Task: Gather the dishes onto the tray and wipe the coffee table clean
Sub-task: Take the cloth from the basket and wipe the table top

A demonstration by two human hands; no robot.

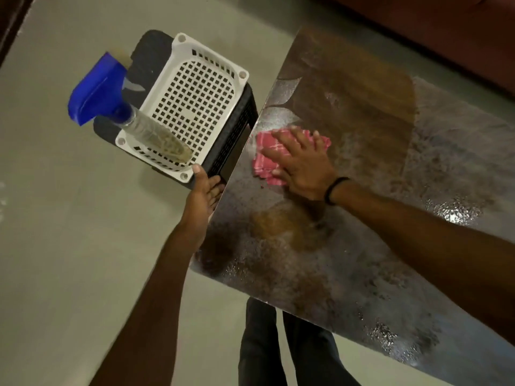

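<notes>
- The right hand's fingers (284, 137) are straight and spread apart, lying flat on a pink checked cloth (266, 146).
- The right hand (303, 165) presses palm-down on that cloth and covers most of it; pink edges show past the fingertips and along the thumb side.
- A black wristband (333, 190) circles the right wrist, and the bare forearm runs in from the right edge of the view.
- The cloth lies on the counter (362, 107), near the edge that faces the tray.
- The counter's glossy top is speckled with droplets and a pale wet film, with smoother brown patches around and beyond the cloth.
- The left hand (202, 193) sits at the counter's edge, thumb up beside the tray's near corner, fingers curled.
- Whether the left hand clasps the counter's edge or the stool's corner cannot be told.
- The white perforated tray (186, 47) rests on a dark stool (150, 51), just beside the counter.
- A clear spray bottle (150, 129) with a blue trigger head stands in the tray, its base by the near rim.
- The stool stands on a pale grey floor (69, 218).
- The person's legs (278, 344) in dark trousers show below the counter's near corner.
- A brown sofa (446, 29) fills the upper right corner.
</notes>
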